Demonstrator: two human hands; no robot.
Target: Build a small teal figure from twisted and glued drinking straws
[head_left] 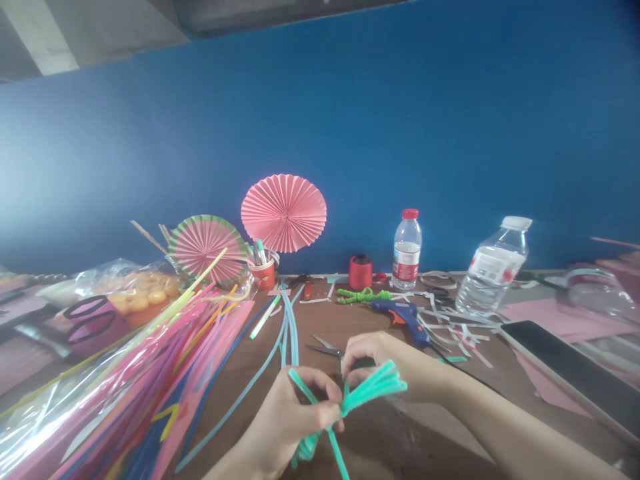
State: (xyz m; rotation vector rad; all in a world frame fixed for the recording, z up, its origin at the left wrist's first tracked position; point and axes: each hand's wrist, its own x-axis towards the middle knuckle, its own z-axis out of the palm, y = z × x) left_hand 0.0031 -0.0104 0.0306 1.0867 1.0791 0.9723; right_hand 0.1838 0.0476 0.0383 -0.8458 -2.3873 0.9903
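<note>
A bundle of teal fuzzy stems (375, 388) is held low in the middle of the view, its ends fanned out to the right. My left hand (305, 407) pinches the bundle at its narrow middle, thumb against the fingers. One loose teal stem crosses there, running from upper left to lower right. My right hand (370, 357) is curled at the far side of the same spot, its fingertips closed by a short upright teal end and partly hidden behind the bundle. Scissors (327, 347) lie on the table just beyond my hands.
Colourful stems in plastic (165, 353) cover the left. Light blue stems (289, 327) lie ahead. Behind stand a cup of pens (263, 275), a red spool (361, 272) and two bottles (407, 257). A blue glue gun (405, 319), paper scraps and a phone (575, 373) are at right.
</note>
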